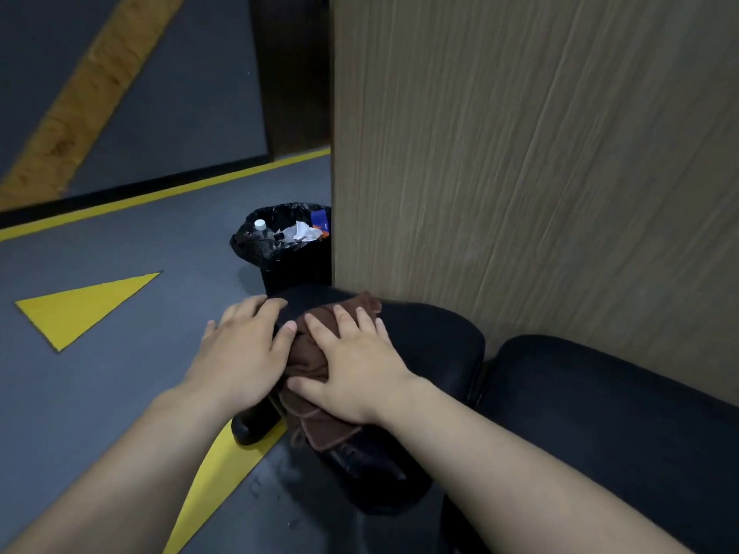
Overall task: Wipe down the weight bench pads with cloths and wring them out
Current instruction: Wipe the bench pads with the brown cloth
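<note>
A brown cloth (308, 355) lies crumpled on the small black seat pad (432, 337) of the weight bench and hangs over its near edge. My right hand (356, 365) presses flat on the cloth, fingers spread. Beside it, my left hand (244, 345) rests on the pad's left edge, its fingers apart and its thumb touching the cloth. A longer black back pad (600, 393) runs off to the right.
A wood-grain panel (520, 153) rises directly behind the bench. A black bin (280, 249) with a liner and rubbish stands past the pad's far end. The grey floor (140, 249) has yellow stripes and a yellow triangle; a black bench foot (252, 427) sits below the pad.
</note>
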Tool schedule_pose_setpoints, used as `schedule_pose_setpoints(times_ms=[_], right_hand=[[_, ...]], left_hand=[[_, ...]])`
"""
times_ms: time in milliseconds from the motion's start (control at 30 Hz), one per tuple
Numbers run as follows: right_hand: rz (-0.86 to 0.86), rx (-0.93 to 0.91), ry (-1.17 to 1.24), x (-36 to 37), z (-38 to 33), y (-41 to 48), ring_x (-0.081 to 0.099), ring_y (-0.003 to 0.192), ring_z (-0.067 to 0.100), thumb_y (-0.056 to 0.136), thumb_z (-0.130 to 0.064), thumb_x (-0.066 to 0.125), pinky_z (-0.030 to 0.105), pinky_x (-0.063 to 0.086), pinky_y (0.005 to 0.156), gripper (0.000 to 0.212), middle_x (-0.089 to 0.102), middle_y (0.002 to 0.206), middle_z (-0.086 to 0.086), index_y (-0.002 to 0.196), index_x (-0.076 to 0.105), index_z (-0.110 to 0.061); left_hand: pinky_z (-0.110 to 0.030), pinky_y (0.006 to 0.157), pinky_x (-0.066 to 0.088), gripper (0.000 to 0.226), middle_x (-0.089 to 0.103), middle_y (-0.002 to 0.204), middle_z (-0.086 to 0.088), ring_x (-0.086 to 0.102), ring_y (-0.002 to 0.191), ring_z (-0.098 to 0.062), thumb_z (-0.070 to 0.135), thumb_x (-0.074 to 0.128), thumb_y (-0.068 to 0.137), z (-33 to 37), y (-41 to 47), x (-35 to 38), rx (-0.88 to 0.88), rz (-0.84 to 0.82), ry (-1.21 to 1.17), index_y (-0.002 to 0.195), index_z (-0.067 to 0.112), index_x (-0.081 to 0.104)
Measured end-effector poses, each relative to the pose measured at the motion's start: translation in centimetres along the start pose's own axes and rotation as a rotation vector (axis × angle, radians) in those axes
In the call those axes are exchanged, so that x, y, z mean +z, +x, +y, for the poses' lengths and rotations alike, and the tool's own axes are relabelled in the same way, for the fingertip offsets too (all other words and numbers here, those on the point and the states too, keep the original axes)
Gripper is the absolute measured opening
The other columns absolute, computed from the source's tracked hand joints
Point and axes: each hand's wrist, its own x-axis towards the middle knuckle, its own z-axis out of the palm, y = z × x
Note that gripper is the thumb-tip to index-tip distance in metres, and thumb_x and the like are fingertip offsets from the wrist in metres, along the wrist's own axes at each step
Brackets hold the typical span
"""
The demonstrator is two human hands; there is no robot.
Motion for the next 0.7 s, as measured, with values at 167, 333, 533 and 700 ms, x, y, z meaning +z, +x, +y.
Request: schedule_pose_setpoints(times_ms=[167,333,533,700], right_hand=[[0.005,0.068,0.002,-1.1,2.7,3.4,0.005,0.151,0.034,0.083,-0.080,0.041,0.048,0.003,0.122,0.095,0.009,0.165,0.010,0.158,0.009,-0.030],[0.027,0.163,-0.043,-2.3,9.2,0.4,0.018,0.147,0.031,0.076,-0.087,0.033,0.049,0.014,0.120,0.102,0.024,0.161,0.010,0.156,0.018,-0.027],[0.040,0.167,0.048,-2.1,12.1,-7.4,0.003,0.152,0.025,0.056,-0.102,0.011,0.042,0.005,0.123,0.121,0.011,0.165,0.002,0.157,0.015,-0.034],[-0.017,0.005,-0.016,-1.6,7.9,-9.9,-0.008,0.152,0.022,0.070,-0.094,0.020,0.041,0.000,0.123,0.103,0.001,0.166,-0.002,0.156,0.007,-0.039]], left_hand=[[-0.052,0.109,0.034,0.055,0.044,0.148,0.001,0.036,0.137,-0.026,0.054,0.034,0.098,0.2,-0.3,-0.1,0.015,-0.012,0.014,0.143,0.024,0.041],[-0.048,0.110,0.034,0.059,0.042,0.149,0.001,0.035,0.138,-0.024,0.058,0.033,0.097,1.0,-0.5,0.7,0.065,-0.138,0.055,0.145,0.024,0.039],[-0.048,0.107,0.037,0.054,0.045,0.143,0.001,0.039,0.133,-0.025,0.058,0.033,0.097,1.0,-0.4,1.2,0.086,-0.202,0.068,0.138,0.026,0.046],[-0.048,0.106,0.037,0.050,0.047,0.140,0.002,0.040,0.131,-0.024,0.055,0.031,0.099,0.8,-0.6,0.7,0.099,-0.208,0.084,0.135,0.026,0.048]])
